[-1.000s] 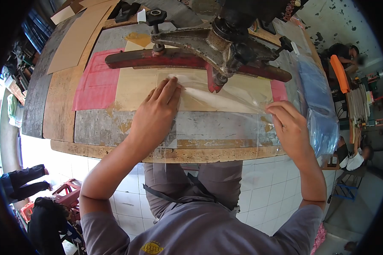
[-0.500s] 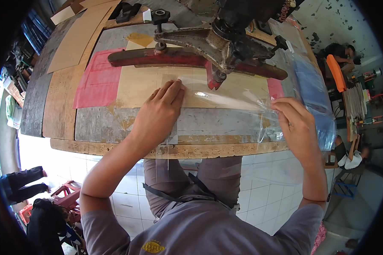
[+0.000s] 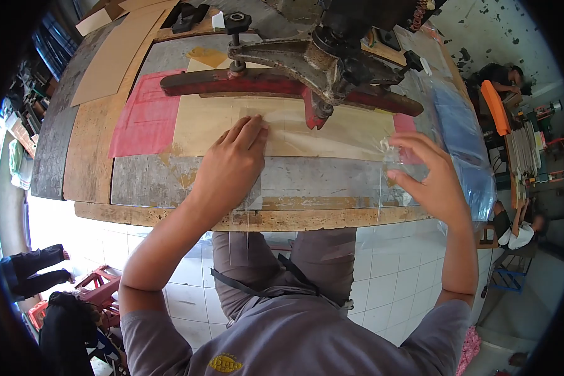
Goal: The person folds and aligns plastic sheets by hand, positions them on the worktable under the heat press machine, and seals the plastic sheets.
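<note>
My left hand (image 3: 235, 160) lies on a clear plastic sheet (image 3: 247, 207), its fingers stretched forward over the tan board (image 3: 332, 135). To the right, my right hand (image 3: 429, 172) has its thumb and fingers apart, curved around a small crumpled bit of clear film (image 3: 391, 152) at the board's right end. Whether the fingertips touch that film is hard to make out. Just beyond both hands, a red and dark metal press bar (image 3: 250, 84) spans the board, with a pointed red piece (image 3: 316, 116) hanging from its middle.
Pink sheets (image 3: 145, 116) show at both ends of the tan board. A stack of bluish plastic film (image 3: 460, 131) lies at the table's right side. Brown cardboard (image 3: 116, 59) rests at the left. Other people sit at the far right and lower left.
My right hand has opened from a pinch on the stretched clear film and moved slightly left. The film that was pulled towards it is no longer stretched. My left hand has barely moved.
</note>
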Demonstrator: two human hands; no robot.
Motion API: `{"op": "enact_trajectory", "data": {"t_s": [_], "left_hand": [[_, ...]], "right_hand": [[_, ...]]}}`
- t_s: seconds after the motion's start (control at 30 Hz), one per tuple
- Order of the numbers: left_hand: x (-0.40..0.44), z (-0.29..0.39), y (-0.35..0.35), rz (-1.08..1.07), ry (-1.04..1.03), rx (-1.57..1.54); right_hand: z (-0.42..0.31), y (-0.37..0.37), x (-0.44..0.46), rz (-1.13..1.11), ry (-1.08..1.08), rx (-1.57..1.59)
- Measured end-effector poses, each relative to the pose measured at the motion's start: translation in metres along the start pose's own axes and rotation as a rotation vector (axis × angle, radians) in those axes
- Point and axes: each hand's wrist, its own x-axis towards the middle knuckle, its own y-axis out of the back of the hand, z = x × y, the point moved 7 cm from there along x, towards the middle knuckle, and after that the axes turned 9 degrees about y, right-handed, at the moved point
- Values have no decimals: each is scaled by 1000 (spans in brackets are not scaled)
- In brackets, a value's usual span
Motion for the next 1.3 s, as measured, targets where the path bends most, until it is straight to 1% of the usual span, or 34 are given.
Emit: {"op": "enact_trajectory", "data": {"t_s": [0.07,0.17,0.27,0.37,0.4,0.43,0.53,0.67,0.7,0.8,0.83,0.93,0.97,1.07,1.1,1.2,1.23,1.3], "left_hand": [[1,1,3,-21,15,-52],[-2,4,3,-59,-6,-96],[-5,15,24,-131,-73,-186],[-18,23,45,-207,-133,-285],[-25,29,50,-232,-150,-314],[-31,38,60,-269,-125,-339],[-47,68,88,-244,-84,-466],[-76,92,100,-423,-41,-798],[-79,101,103,-432,-33,-859],[-96,125,99,-436,38,-751],[-98,128,99,-447,68,-766],[-117,131,78,-518,304,-890],[-119,135,74,-498,334,-904],[-110,151,73,-286,236,-815],[-114,152,68,-273,246,-905],[-124,149,44,-303,413,-1266],[-131,146,30,-295,565,-1377],[-137,137,19,-279,669,-1444]], "right_hand": [[0,1,-4,52,23,-83],[24,-11,-20,-8,-145,40],[20,-12,-41,23,-309,260],[-1,-4,-71,21,-300,152],[-10,-2,-83,70,-261,125],[-21,-1,-95,118,-223,98],[-45,-10,-126,231,-116,18],[-65,-33,-139,387,72,-30],[-73,-38,-139,446,100,-32],[-88,-54,-146,498,143,-10],[-92,-60,-148,505,131,-6],[-103,-68,-154,552,174,-43],[-107,-70,-155,586,189,-56],[-121,-67,-152,611,190,-52],[-124,-69,-149,565,204,-46],[-124,-84,-144,383,245,63],[-123,-88,-144,194,269,129],[-115,-75,-142,-35,329,286]]}}
